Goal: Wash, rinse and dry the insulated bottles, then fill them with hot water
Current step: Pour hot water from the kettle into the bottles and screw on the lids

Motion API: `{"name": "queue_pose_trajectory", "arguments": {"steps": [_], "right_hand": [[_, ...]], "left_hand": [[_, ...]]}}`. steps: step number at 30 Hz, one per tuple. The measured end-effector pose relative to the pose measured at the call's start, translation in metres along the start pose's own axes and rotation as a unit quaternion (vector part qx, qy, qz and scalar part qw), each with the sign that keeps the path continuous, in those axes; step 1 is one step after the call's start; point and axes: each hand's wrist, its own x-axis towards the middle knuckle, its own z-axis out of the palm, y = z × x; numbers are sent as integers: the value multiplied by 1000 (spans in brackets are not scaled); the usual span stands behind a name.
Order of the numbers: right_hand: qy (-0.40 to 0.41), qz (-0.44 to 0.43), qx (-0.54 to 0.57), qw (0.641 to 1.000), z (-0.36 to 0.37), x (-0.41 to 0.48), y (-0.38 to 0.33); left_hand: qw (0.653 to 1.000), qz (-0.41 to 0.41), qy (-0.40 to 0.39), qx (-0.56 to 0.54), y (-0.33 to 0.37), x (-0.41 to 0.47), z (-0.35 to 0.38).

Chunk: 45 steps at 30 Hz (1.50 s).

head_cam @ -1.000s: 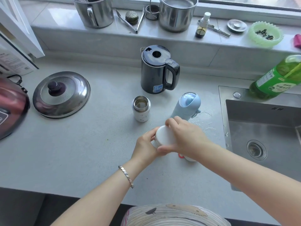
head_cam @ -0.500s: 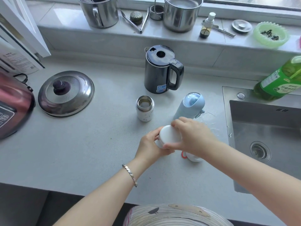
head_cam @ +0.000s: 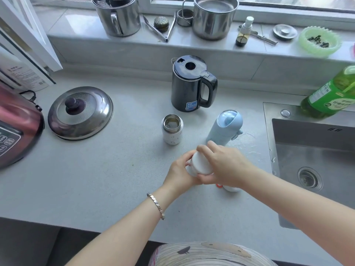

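Observation:
A white insulated bottle (head_cam: pixel 199 165) stands on the grey counter (head_cam: pixel 115 179) in front of me. My left hand (head_cam: pixel 179 172) grips its body from the left. My right hand (head_cam: pixel 226 166) curls over its white cap. Beyond it a small white bottle (head_cam: pixel 172 129) stands uncapped, liquid showing inside. To its right stands a light blue bottle (head_cam: pixel 225 127) with its lid on. A black electric kettle (head_cam: pixel 192 85) stands behind both. A small white piece with a red ring (head_cam: pixel 229 187) lies on the counter under my right wrist.
A steel sink (head_cam: pixel 315 150) lies at the right, with a green detergent bottle (head_cam: pixel 330 95) at its back corner. A steel pot lid (head_cam: pixel 80 113) and a red cooker (head_cam: pixel 17 123) sit left. Steel pots, tongs and a green bowl (head_cam: pixel 319 41) line the windowsill.
Both hands stay on the white bottle and its cap; the right hand's fingers have shifted slightly round the cap. The camera has drifted a little.

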Motion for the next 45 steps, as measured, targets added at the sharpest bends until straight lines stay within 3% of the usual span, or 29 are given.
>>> {"name": "queue_pose_trajectory", "arguments": {"steps": [4,8,11,14,16,18,21,23,25,31,34,38,42,45], "right_hand": [[14,83,81,993,-2,-4,7],[153,73,124,978,-22,-24,14],[111,153,113,975,-41,-32,13],[52,257,171,950,-38,-31,12],[-5,283,205,937,-40,-27,16],[-17,240,234,942,-46,-29,25],[53,38,191,979,-57,-41,34],[68,-73,171,980,-58,-47,36],[79,-88,180,976,-55,-51,35],[107,-4,191,976,-38,-48,23],[62,48,156,985,-41,-47,18],[-19,43,144,988,-51,-37,14],[42,-10,2,999,-61,-4,9],[76,14,-28,997,-65,32,17]], "left_hand": [[993,15,-84,82,11,9,-4],[983,16,-140,121,40,2,-7],[983,47,-68,165,56,-12,7],[953,81,59,287,58,-15,25],[942,78,89,313,58,-15,30],[963,43,34,265,61,-16,27],[981,-6,-128,145,71,-19,7],[978,-1,-186,92,76,-23,-4],[975,-3,-209,72,77,-26,-8],[983,-26,-159,83,69,-33,-1],[986,-23,-123,106,64,-35,4],[988,-26,-100,114,58,-28,-4],[997,-27,-57,51,53,-14,-17],[993,-17,8,119,42,-4,-35]]}}
